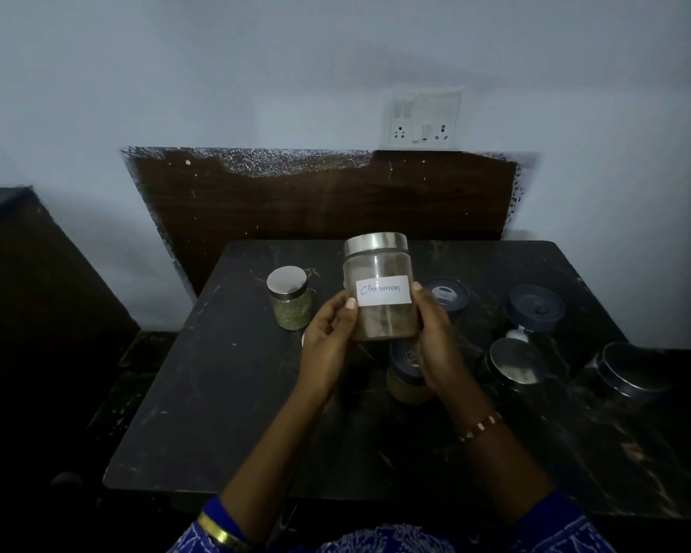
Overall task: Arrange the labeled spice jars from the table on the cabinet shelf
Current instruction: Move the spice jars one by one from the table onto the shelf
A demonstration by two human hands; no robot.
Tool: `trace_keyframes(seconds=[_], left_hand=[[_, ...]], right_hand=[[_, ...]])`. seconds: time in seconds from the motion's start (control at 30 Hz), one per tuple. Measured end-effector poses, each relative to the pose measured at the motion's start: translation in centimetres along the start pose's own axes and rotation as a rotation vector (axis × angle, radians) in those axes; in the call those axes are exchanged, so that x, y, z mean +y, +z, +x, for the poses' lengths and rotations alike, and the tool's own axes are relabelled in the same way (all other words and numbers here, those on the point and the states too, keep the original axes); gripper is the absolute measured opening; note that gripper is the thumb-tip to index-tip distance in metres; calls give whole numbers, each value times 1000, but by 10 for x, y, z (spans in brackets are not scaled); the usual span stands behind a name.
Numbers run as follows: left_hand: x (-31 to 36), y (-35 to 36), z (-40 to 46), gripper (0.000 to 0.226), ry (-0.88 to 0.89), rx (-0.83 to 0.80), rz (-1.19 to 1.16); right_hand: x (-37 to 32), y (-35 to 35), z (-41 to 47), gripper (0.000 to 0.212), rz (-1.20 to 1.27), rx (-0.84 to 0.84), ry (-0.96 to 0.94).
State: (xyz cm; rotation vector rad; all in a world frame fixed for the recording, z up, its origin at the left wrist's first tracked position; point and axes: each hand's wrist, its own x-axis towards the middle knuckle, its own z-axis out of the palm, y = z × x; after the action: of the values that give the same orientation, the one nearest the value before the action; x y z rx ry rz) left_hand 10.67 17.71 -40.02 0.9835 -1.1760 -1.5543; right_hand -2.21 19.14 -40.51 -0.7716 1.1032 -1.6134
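We look down at a dark table (224, 393) in dim light. At far left stands a dark cabinet (36, 273), its shelf not visible from here. Moving right, a small jar of green flakes (290, 299) with a steel lid sits upright near the table's back edge.

Next comes our left hand (328, 341), curled around the left side of the cinnamon jar (380, 289), thumb on the front glass beside the white label (383, 290). The jar is lifted clear of the table and held upright, long axis vertical, steel lid on top, label facing us. Our right hand (435, 341) cups its right side, thumb at the label's right edge. So both hands are closed on this 1 jar, and neither is free.

Farther right, at least 5 more lidded jars remain on the table: 1 with a dark lid (409, 373) partly hidden under our right hand, and others with blue or steel lids (535, 309).

We judge the cabinet lies well to the left of the jar, so our left hand is the nearer one to carry it across upright.
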Motion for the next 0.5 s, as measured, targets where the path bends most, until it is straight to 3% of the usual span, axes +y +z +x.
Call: trace_keyframes(seconds=[0.13, 0.27, 0.4, 0.5], left_hand=[[10, 2, 2, 37, 45, -2, -16], [31, -1, 20, 38, 105, -15, -16], [68, -7, 50, 38, 197, -13, -37], [110, -11, 78, 37, 309, -44, -39]], right_hand=[[-5, -3, 3, 20, -95, -34, -49], [-21, 8, 16, 45, -160, -144, -90], [-50, 37, 42, 52, -213, -146, -198], [-84, 68, 70, 41, -249, -186, -302]])
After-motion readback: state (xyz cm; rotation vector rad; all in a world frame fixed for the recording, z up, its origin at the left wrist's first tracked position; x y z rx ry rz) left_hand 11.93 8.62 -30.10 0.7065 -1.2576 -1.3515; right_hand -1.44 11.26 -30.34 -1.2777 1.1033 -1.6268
